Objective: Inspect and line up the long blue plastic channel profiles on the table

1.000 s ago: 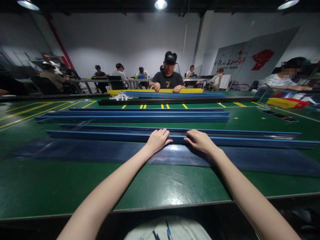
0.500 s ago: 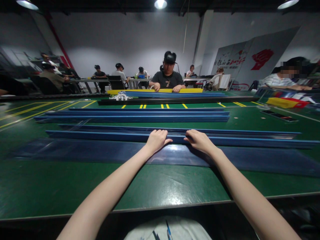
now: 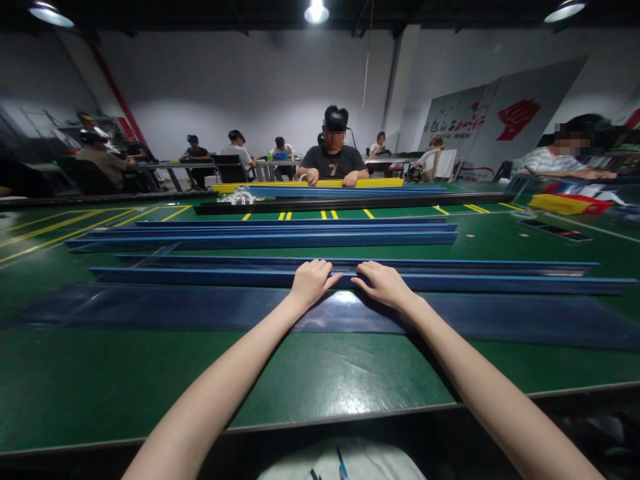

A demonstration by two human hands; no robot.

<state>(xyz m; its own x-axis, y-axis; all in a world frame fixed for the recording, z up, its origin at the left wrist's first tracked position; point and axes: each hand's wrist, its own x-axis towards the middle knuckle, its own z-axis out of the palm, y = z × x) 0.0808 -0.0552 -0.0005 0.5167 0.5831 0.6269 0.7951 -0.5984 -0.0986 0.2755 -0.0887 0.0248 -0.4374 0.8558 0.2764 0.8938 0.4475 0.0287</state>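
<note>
A long blue strip [image 3: 475, 283] lies across the green table [image 3: 310, 373], its near part spread flat as a dark blue sheet [image 3: 150, 303]. My left hand [image 3: 311, 281] rests on the strip's raised edge near the middle, fingers curled over it. My right hand [image 3: 383, 283] sits just to its right, fingers bent over the same edge. Both hands press on the strip; the fingertips are partly hidden behind the edge.
More long blue strips [image 3: 260, 235] lie further back. A person across the table holds a yellow strip [image 3: 305, 182]. A black rail [image 3: 350, 202] runs in front of that person. Yellow and red sheets [image 3: 570, 203] lie at the far right. Other people sit at tables behind.
My right hand has slid a little to the left along the strip, closer to my left hand. The view has tilted slightly.
</note>
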